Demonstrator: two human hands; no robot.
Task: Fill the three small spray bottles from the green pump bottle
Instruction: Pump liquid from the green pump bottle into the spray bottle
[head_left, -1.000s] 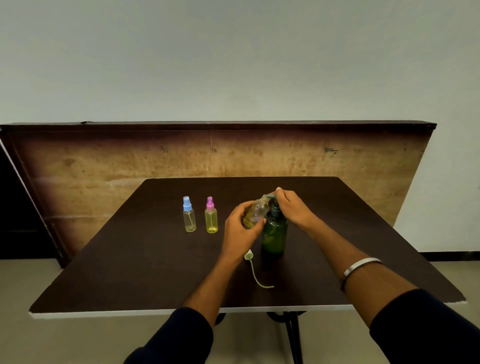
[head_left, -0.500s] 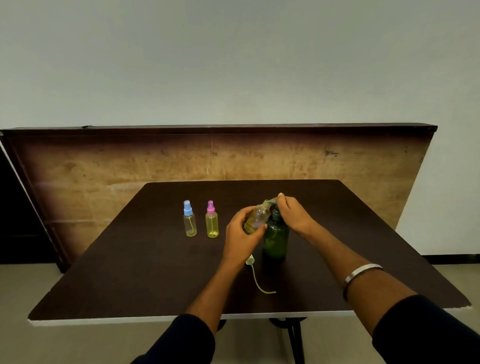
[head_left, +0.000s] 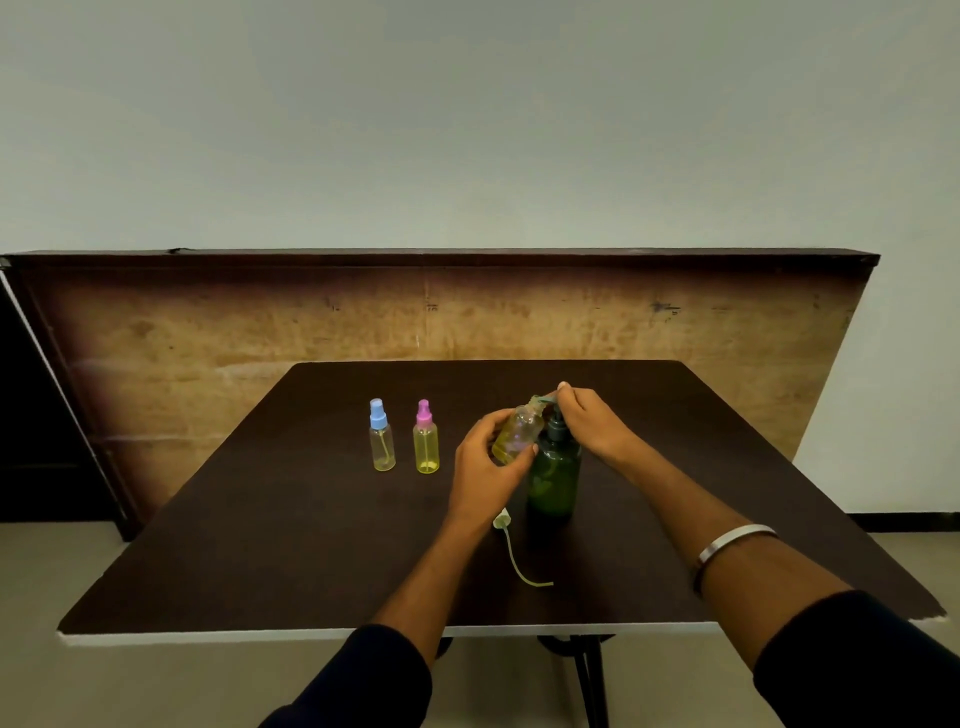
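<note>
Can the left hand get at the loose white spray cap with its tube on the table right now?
Probably not yet: the left hand grips the uncapped small bottle; the white spray cap lies unobstructed just below it.

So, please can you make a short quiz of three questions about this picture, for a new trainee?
1. True or false: the small bottle with the blue cap stands upright on the table.
2. Which hand holds the uncapped small bottle tilted at the spout of the green pump bottle?
A. the left hand
B. the right hand
C. neither
3. Fill in: the loose white spray cap with its thin tube lies on the table, just in front of the ____ hand.

Key: 1 true; 2 A; 3 left.
</note>
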